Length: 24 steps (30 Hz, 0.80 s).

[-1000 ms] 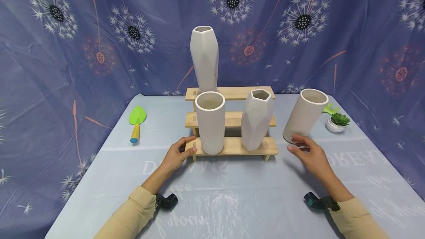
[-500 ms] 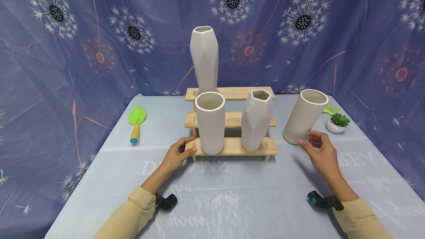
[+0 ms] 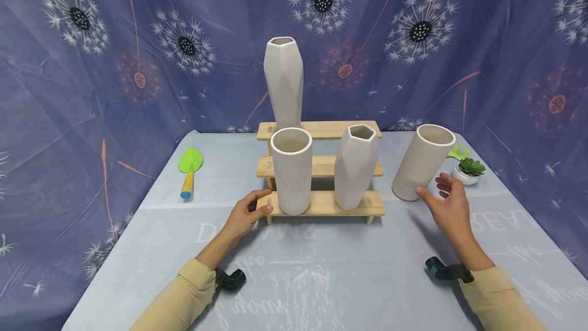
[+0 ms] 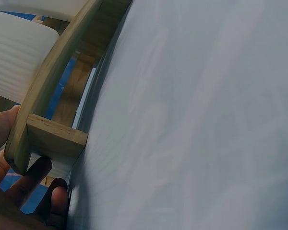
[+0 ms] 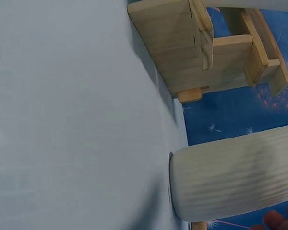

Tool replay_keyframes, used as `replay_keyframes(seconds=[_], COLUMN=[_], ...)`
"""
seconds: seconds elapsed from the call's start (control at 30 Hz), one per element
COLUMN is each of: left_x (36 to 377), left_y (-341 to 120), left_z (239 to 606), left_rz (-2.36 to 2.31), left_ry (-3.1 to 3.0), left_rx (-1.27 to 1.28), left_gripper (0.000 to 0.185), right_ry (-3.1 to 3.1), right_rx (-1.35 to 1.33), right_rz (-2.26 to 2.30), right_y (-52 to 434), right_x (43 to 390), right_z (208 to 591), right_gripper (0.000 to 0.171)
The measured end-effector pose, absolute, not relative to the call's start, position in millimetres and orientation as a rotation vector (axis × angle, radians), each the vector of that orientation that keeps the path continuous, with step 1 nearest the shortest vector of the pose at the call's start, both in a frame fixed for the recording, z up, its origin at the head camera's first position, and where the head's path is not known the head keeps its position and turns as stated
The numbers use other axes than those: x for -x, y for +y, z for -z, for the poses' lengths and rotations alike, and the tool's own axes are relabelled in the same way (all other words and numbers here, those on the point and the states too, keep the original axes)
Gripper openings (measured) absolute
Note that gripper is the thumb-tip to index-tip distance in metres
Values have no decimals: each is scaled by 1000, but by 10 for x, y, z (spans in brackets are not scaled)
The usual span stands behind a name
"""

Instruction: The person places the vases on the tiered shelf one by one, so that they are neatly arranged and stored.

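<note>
My left hand grips the left end of the lowest step of a three-step wooden plant stand; in the left wrist view its thumb is over the step and its fingers reach underneath. On that step stand a ribbed white vase and a shorter faceted white vase. A tall faceted white vase is on the top step. At right, a second ribbed vase stands on the table. Beside its lower part is my right hand, thumb right at the vase and fingers spread at its right side.
A small potted succulent and a green toy rake are behind the right-hand vase. On the left lies a green toy trowel with a yellow handle. A blue dandelion-print curtain hangs behind the table.
My right hand has moved right and slightly away from me, from in front of the ribbed vase round to its right side. The left hand stays on the stand; the vases have not moved.
</note>
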<state>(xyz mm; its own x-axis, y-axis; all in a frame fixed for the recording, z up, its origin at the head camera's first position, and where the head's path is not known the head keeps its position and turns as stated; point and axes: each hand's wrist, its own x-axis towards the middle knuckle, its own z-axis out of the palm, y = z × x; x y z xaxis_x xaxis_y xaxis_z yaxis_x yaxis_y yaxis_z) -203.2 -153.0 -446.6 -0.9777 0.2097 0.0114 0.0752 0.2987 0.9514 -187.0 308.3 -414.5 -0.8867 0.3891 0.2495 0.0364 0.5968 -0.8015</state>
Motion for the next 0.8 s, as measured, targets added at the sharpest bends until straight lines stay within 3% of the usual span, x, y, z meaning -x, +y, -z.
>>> replay_keyframes(seconds=[0.8], left_x=[2028], left_y=[-1526], left_z=[4470], left_rz=[-1793], left_ry=[2429], left_rx=[-271], left_gripper=[49], right_ry=[-2416], right_rx=[332], right_rz=[-1305], right_y=[3069], right_x=[2162], right_z=[4057], right_gripper=[87])
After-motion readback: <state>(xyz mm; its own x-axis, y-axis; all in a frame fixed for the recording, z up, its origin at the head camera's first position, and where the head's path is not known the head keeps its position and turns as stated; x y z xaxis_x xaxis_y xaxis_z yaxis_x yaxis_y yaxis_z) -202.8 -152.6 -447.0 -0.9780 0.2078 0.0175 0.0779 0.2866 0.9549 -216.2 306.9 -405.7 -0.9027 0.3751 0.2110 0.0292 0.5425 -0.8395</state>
